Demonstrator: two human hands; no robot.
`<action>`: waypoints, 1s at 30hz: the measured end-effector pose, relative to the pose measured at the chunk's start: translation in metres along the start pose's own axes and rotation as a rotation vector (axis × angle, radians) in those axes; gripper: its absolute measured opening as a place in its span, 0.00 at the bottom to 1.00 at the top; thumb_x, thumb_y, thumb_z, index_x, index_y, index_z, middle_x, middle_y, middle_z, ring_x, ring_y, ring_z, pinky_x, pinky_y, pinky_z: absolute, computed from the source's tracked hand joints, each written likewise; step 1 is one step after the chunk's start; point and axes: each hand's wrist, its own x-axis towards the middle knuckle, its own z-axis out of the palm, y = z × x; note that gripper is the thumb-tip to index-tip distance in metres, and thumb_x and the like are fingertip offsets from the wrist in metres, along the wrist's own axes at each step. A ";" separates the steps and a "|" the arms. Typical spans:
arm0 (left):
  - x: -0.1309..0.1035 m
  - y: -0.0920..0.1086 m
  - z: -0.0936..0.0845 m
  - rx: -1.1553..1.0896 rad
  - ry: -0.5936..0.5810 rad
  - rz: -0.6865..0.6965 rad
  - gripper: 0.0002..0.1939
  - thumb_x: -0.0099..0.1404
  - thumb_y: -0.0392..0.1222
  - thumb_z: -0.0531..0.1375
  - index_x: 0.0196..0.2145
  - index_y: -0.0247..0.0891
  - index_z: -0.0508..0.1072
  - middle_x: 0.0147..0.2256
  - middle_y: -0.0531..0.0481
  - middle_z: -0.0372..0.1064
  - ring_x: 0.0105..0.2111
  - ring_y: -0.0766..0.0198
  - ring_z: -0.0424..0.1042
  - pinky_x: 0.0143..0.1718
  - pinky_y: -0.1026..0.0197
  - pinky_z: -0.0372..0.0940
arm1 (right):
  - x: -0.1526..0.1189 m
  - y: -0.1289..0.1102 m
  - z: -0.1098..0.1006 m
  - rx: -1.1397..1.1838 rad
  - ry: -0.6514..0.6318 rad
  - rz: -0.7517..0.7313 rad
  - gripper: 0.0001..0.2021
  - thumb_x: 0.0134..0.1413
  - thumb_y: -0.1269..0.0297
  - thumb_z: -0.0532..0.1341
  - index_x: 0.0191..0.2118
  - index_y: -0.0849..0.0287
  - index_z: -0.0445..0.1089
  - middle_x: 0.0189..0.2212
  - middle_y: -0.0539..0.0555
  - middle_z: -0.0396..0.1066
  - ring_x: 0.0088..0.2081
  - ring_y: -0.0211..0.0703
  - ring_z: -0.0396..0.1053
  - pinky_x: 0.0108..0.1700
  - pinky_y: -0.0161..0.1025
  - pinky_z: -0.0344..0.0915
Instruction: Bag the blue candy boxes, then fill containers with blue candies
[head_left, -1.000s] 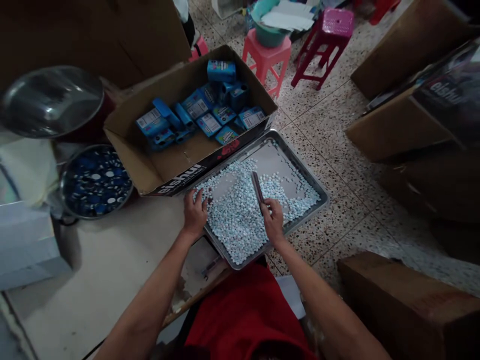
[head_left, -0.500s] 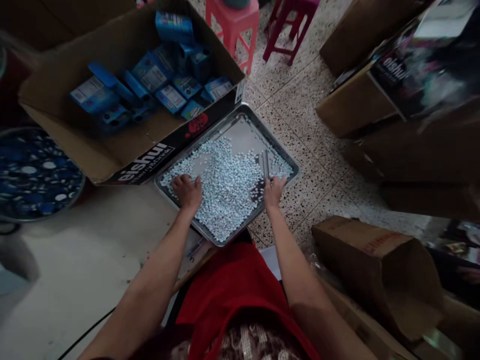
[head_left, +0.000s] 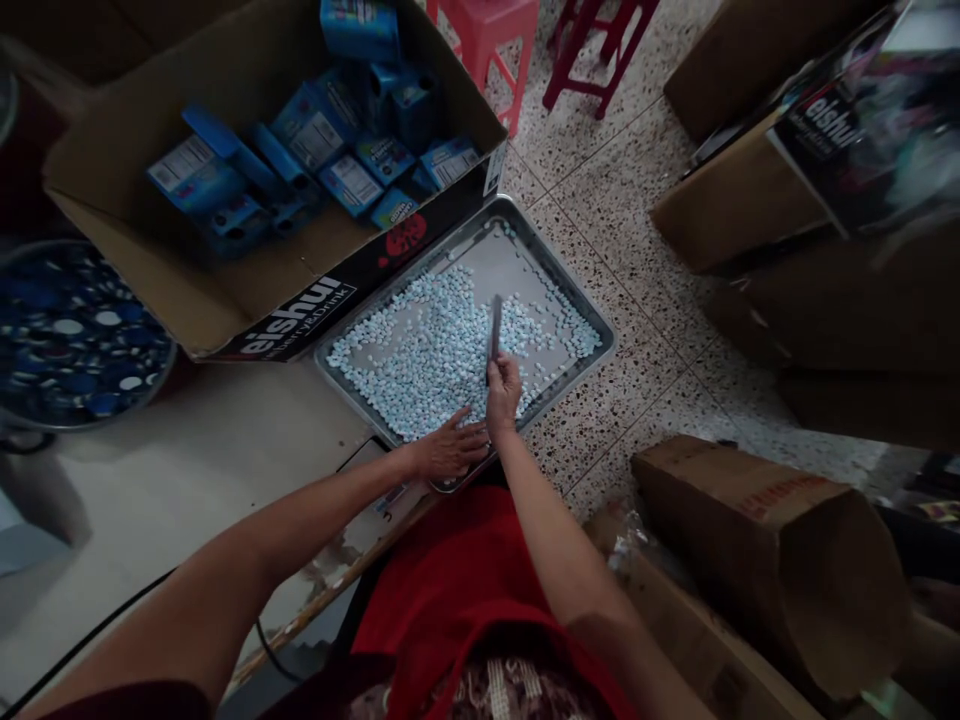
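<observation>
A shallow metal tray (head_left: 495, 262) holds a wide spread of small pale blue and white tablets (head_left: 424, 350). Gripped in my right hand (head_left: 504, 392) is a flat scraper (head_left: 496, 325), seen nearly edge-on among the tablets right of the tray's middle. Close beside it, my left hand (head_left: 452, 446) lies flat on tablets at the near side of the tray, fingers stretched toward the right hand. Bare metal shows at the tray's far corner and in patches to the right of the scraper.
A large cardboard box (head_left: 285, 300) with several blue packs (head_left: 349, 185) stands against the tray's far left side. Further left is a round tub (head_left: 82, 340) of blue and white pieces. Stools (head_left: 495, 40) stand beyond; cardboard boxes (head_left: 750, 200) and a paper bag (head_left: 750, 510) are at right.
My right hand has moved left with the scraper. My left hand has moved right and nearer to me, beside it. Tablets have shifted from the near right area.
</observation>
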 end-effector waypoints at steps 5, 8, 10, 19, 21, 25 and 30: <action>-0.002 -0.034 -0.012 0.051 0.062 0.018 0.12 0.68 0.41 0.60 0.49 0.44 0.75 0.59 0.43 0.68 0.68 0.49 0.57 0.71 0.31 0.33 | 0.026 -0.016 -0.037 -0.068 -0.099 0.091 0.20 0.56 0.45 0.55 0.41 0.57 0.67 0.39 0.54 0.75 0.35 0.40 0.69 0.39 0.35 0.66; -0.006 -0.051 -0.029 0.137 0.166 -0.145 0.10 0.69 0.36 0.59 0.47 0.44 0.75 0.58 0.43 0.70 0.64 0.49 0.63 0.70 0.29 0.38 | 0.048 -0.021 -0.084 -0.298 -0.114 0.085 0.25 0.54 0.40 0.54 0.39 0.60 0.70 0.30 0.52 0.73 0.31 0.40 0.68 0.36 0.35 0.65; -0.010 -0.055 -0.044 0.147 0.218 -0.216 0.12 0.70 0.33 0.57 0.47 0.44 0.75 0.59 0.44 0.69 0.65 0.50 0.62 0.70 0.31 0.41 | 0.057 -0.023 -0.115 -0.409 -0.111 0.059 0.24 0.53 0.42 0.56 0.37 0.61 0.72 0.28 0.53 0.73 0.30 0.42 0.68 0.36 0.36 0.64; -0.030 -0.072 -0.074 0.129 0.749 -0.914 0.14 0.69 0.44 0.59 0.50 0.40 0.75 0.56 0.39 0.70 0.63 0.48 0.64 0.66 0.41 0.56 | 0.057 -0.025 -0.125 -1.047 -0.352 -0.099 0.10 0.59 0.73 0.56 0.41 0.64 0.74 0.38 0.63 0.76 0.41 0.49 0.73 0.43 0.39 0.60; -0.020 -0.082 -0.067 0.146 0.814 -1.045 0.19 0.67 0.47 0.61 0.53 0.37 0.74 0.58 0.36 0.68 0.63 0.45 0.62 0.65 0.41 0.57 | 0.045 -0.026 -0.111 -1.107 -0.436 -0.138 0.12 0.60 0.76 0.54 0.42 0.64 0.74 0.37 0.63 0.77 0.41 0.48 0.74 0.42 0.38 0.61; 0.021 -0.091 -0.055 0.141 0.814 -1.132 0.27 0.65 0.50 0.64 0.59 0.39 0.70 0.61 0.35 0.64 0.64 0.42 0.59 0.65 0.37 0.55 | 0.024 -0.022 -0.087 -1.136 -0.478 -0.219 0.13 0.60 0.79 0.53 0.44 0.67 0.73 0.37 0.64 0.77 0.38 0.49 0.76 0.38 0.38 0.61; 0.087 -0.086 -0.031 0.135 0.935 -1.242 0.24 0.68 0.47 0.60 0.60 0.40 0.69 0.57 0.35 0.66 0.59 0.44 0.65 0.60 0.36 0.62 | 0.015 0.001 -0.058 -1.213 -0.529 -0.244 0.11 0.62 0.75 0.52 0.42 0.60 0.71 0.35 0.60 0.77 0.35 0.49 0.77 0.32 0.37 0.58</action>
